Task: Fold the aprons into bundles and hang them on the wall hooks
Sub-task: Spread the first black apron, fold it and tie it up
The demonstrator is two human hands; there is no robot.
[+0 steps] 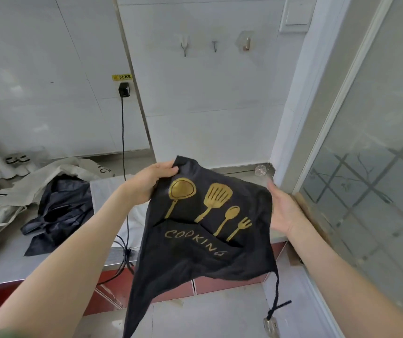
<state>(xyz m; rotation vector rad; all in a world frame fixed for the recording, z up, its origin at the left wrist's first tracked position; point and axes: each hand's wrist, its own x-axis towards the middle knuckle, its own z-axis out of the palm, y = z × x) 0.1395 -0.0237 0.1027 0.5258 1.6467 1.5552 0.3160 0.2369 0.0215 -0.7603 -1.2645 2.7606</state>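
White tiled wall [207, 106] ahead, with three small metal wall hooks [215, 46] high on it, all bare. Below, a long steel counter [5, 259] carrying a heap of other aprons: a crumpled dark navy cloth apron [59, 211] and a pale beige cloth apron [12, 191], both unfolded.

In front, held in the air over the counter edge, the black cloth apron with gold utensil print and the word COOKING [195, 240]. Left hand [147, 184] closed on its upper left corner, thumb on top. Right hand [284, 211] at the right edge; fingers hidden behind the cloth, so probably gripping, but hard to confirm.

Risks from here:
- Loose lower half hanging free; a fold made in the air likely to come out crooked and the bundle to fall open on the hook.
- Weak hold at the right edge; possible slip to the floor.
- Thin black tie string [277, 296] dangling low with a small clear piece at its end; possible snag on the counter corner or the black power cable [123, 142].
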